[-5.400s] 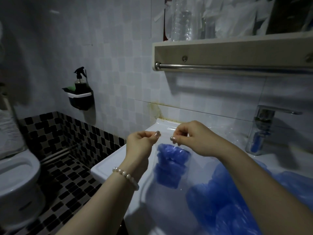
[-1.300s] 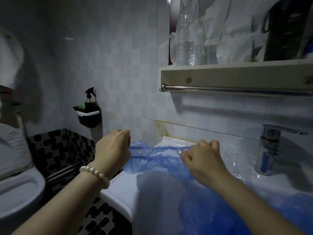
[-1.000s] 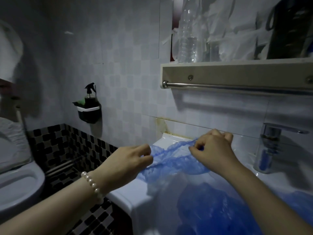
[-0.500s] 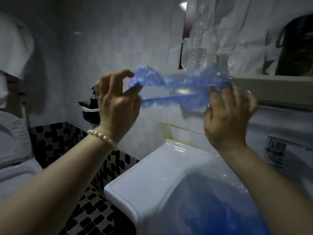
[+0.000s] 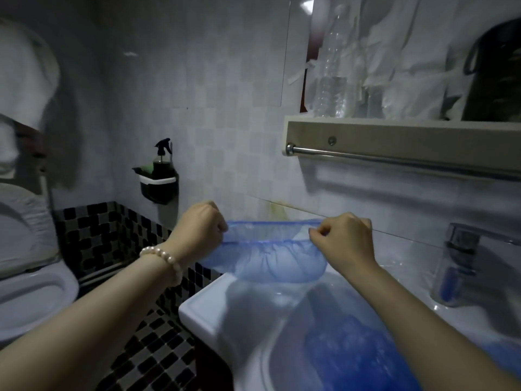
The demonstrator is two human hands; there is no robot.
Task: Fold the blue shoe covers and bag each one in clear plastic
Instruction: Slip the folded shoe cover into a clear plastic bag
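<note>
While the left hand and right hand each pinch an end of the blue shoe cover, stretched at mid-frame above the sink, folding is apparently just starting; next, bring both ends together evenly.

The fingertips of both hands curl out of sight behind the knuckles, and the blue heap in the sink below them runs past the bottom edge.
</note>
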